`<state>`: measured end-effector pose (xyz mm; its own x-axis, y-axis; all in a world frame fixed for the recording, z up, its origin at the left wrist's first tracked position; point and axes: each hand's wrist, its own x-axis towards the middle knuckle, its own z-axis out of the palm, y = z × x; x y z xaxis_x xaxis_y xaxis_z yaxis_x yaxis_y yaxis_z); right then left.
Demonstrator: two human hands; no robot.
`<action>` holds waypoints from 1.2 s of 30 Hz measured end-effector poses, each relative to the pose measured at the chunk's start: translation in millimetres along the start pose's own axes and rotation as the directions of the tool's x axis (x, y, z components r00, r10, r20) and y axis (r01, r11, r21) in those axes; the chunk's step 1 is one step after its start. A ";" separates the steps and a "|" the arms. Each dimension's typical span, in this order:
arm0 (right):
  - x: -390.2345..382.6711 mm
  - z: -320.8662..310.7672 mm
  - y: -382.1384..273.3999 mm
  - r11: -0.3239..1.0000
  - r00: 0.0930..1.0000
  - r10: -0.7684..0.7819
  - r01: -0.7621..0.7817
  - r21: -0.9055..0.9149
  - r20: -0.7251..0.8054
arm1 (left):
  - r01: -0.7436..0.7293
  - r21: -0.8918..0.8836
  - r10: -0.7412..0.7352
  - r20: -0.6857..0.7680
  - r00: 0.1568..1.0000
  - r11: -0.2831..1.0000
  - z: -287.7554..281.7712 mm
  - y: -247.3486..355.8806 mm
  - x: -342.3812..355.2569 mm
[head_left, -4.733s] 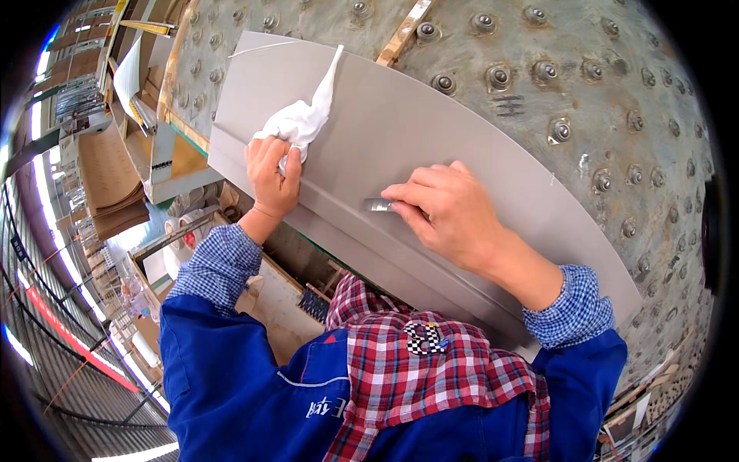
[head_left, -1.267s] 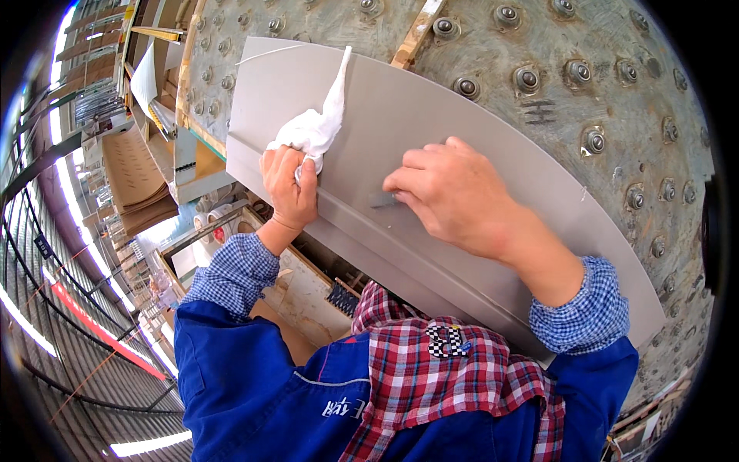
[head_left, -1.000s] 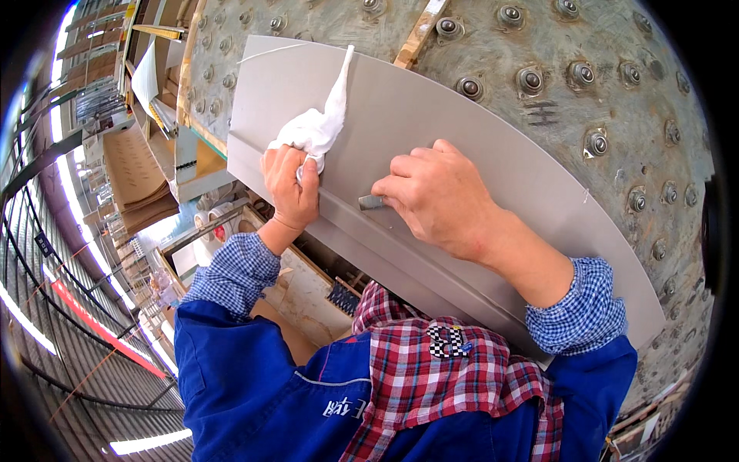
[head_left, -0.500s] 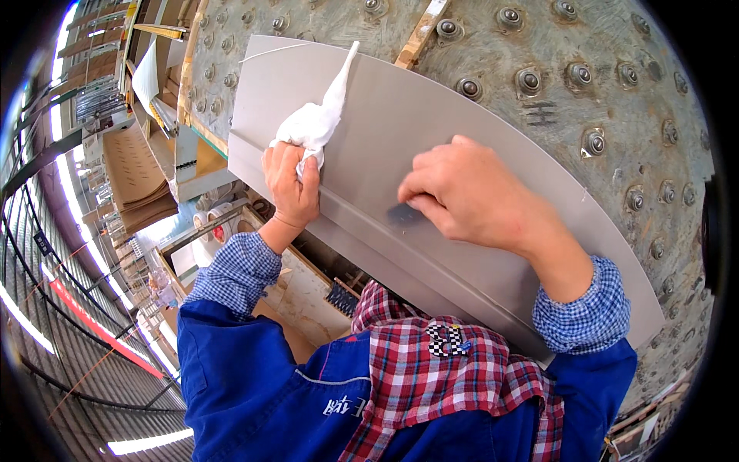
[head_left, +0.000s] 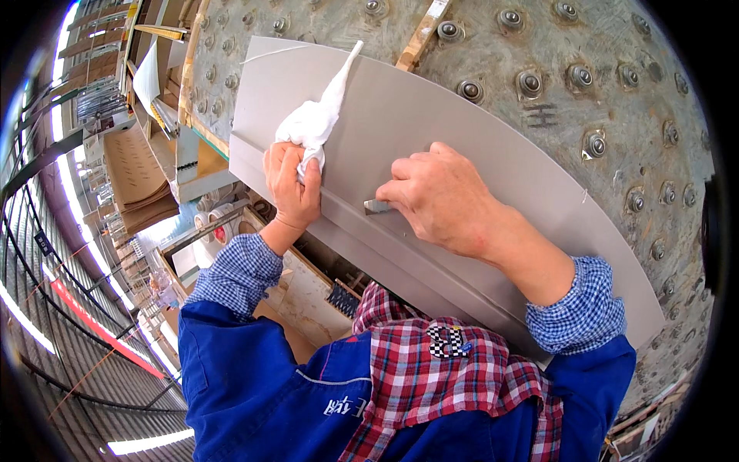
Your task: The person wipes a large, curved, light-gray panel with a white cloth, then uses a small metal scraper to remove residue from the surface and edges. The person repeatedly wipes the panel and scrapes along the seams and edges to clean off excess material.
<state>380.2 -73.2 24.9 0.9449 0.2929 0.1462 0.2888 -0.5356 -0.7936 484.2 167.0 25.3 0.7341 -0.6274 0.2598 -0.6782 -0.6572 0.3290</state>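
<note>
A long grey-beige panel [head_left: 431, 192] with a groove along its near side lies across the table in front of me. My left hand [head_left: 291, 181] is closed round a white cloth [head_left: 312, 123], whose twisted end trails away over the panel's far part. Over the panel's middle, my right hand [head_left: 439, 196] is closed in a pinch on a small flat metal blade [head_left: 377, 206]. The blade's tip is at the panel surface by the groove; the rest of it is hidden in my fingers.
Ball rollers [head_left: 579, 76] stud the metal table top [head_left: 531, 146] beyond the panel. A wooden strip [head_left: 423, 35] lies at the panel's far edge. Left of the table are stacked brown cardboard sheets [head_left: 138, 177] and a lower shelf [head_left: 308, 296] with rolls of tape [head_left: 219, 223].
My right hand has moved left and slightly nearer the groove, and the blade now shows at its fingertips. The left hand and cloth have barely shifted.
</note>
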 end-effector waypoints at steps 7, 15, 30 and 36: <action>-1.9 -9.1 2.5 0.996 1.000 0.011 -0.009 0.093 -0.015 | 0.009 -0.006 -0.009 -0.004 1.000 1.000 -1.7 2.2 0.5; -4.3 -8.2 2.1 0.999 1.000 -0.003 0.003 0.033 0.009 | -0.046 0.138 0.068 -0.160 0.985 0.989 3.8 5.7 0.1; -95.6 -68.1 56.7 0.822 0.260 0.562 -0.282 0.494 -0.785 | -0.315 -0.317 0.330 -0.005 0.944 0.895 36.5 134.5 -54.9; -97.6 -67.5 54.9 0.852 0.330 0.516 -0.299 0.431 -0.791 | -0.499 -0.485 0.596 0.059 0.801 0.718 61.3 231.6 -84.3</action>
<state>314.3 -184.7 6.9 0.5823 -0.8060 0.1062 -0.1026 -0.2024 -0.9739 263.0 42.1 23.9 0.1814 -0.9189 0.3503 -0.8358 0.0436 0.5473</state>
